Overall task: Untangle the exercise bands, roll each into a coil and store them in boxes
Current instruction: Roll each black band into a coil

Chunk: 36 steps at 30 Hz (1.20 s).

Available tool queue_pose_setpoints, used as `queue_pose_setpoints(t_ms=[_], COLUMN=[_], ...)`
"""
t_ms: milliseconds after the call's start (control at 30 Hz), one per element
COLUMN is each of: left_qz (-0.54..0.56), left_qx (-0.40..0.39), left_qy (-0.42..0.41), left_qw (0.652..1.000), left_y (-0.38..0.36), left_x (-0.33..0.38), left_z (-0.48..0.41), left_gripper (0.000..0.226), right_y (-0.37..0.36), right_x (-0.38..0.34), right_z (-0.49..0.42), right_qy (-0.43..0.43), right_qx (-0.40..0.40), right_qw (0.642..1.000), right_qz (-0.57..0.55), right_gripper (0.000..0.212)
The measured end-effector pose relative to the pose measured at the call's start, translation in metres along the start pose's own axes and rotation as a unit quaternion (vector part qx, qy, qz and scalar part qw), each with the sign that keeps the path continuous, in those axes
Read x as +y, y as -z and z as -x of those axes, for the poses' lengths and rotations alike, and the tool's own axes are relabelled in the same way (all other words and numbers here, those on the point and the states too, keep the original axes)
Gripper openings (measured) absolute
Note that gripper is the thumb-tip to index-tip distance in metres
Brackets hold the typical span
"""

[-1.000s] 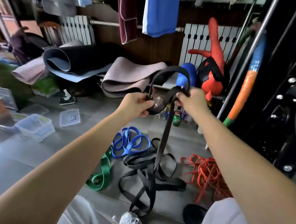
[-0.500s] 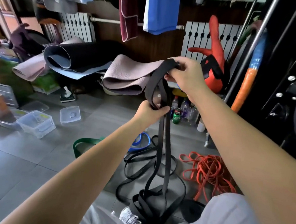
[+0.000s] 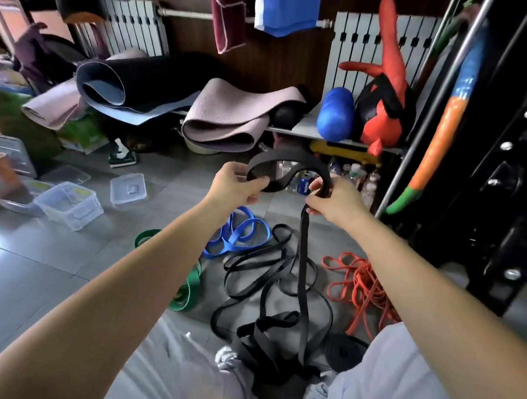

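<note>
Between the two raised hands a black band [image 3: 291,162] arches in a short loop. The left hand [image 3: 236,186] has its fingers curled round one end of that arch, thumb on top. The right hand [image 3: 331,202] pinches the other end, fingers folded over the strap.

From under the right fingers the rest of the band drops straight down to the grey tiles [image 3: 41,258]. It lies there in loose crossed loops, with a thicker knot between the person's shoes [image 3: 227,358].

Below the left fingers a blue band [image 3: 242,236] lies in several overlapping loops. Nearer the person lies a green band [image 3: 190,284], partly hidden by the left forearm. Below and to the right of the right fingers sprawls a tangle of orange band [image 3: 363,283]. A dark round roll [image 3: 344,352] beside the right knee may be a coiled band, but the view is too dim to be sure.

Well left of the left fingers stand clear plastic boxes [image 3: 68,204]. One lid [image 3: 128,188] lies apart, between them and the hand.
</note>
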<state>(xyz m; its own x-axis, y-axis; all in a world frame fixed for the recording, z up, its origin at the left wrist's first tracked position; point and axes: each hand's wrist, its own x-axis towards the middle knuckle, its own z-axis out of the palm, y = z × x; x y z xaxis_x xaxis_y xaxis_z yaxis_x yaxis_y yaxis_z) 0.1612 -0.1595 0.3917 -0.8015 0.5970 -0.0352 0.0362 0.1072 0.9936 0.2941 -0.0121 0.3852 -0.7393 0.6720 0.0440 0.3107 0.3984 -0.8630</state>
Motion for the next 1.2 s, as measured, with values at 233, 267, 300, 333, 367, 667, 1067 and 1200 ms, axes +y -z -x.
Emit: queue_pose_setpoints(t_ms=[233,267,300,333,367,667,1067,1200], left_qz=[-0.079,-0.081,-0.072,-0.056,-0.040,-0.106,-0.011,0.147], left_qx=[-0.123,-0.153,-0.173,-0.182,-0.182,-0.252,-0.209,-0.232], left_qy=[0.007,0.021,0.033,0.041,0.045,0.059,0.016,0.031], left_qw=[0.989,0.985,0.982,0.981,0.981,0.960,0.978,0.961], left_y=[0.006,0.009,0.012,0.014,0.015,-0.012,-0.011,-0.011], left_x=[-0.007,-0.009,-0.011,-0.011,-0.012,-0.026,-0.033,-0.034], left_z=[0.025,0.028,0.031,0.033,0.035,0.037,0.056,0.062], left_gripper=[0.015,0.018,0.017,0.012,0.009,0.015,0.026,0.030], right_y=[-0.011,-0.011,-0.010,-0.010,-0.009,-0.020,-0.040,-0.043], right_x=[0.029,0.037,0.046,0.053,0.058,0.045,0.064,0.052], right_z=[0.027,0.032,0.037,0.043,0.048,0.058,0.075,0.081], right_qy=[-0.043,-0.066,-0.092,-0.110,-0.114,0.040,0.024,0.061], right_qx=[-0.097,-0.109,-0.120,-0.138,-0.161,-0.108,-0.099,-0.060], right_qw=[0.987,0.986,0.985,0.983,0.979,0.987,0.989,0.980], right_qz=[0.117,0.105,0.079,0.058,0.059,0.108,-0.107,-0.182], right_gripper=[0.027,0.026,0.023,0.020,0.022,0.055,0.031,0.026])
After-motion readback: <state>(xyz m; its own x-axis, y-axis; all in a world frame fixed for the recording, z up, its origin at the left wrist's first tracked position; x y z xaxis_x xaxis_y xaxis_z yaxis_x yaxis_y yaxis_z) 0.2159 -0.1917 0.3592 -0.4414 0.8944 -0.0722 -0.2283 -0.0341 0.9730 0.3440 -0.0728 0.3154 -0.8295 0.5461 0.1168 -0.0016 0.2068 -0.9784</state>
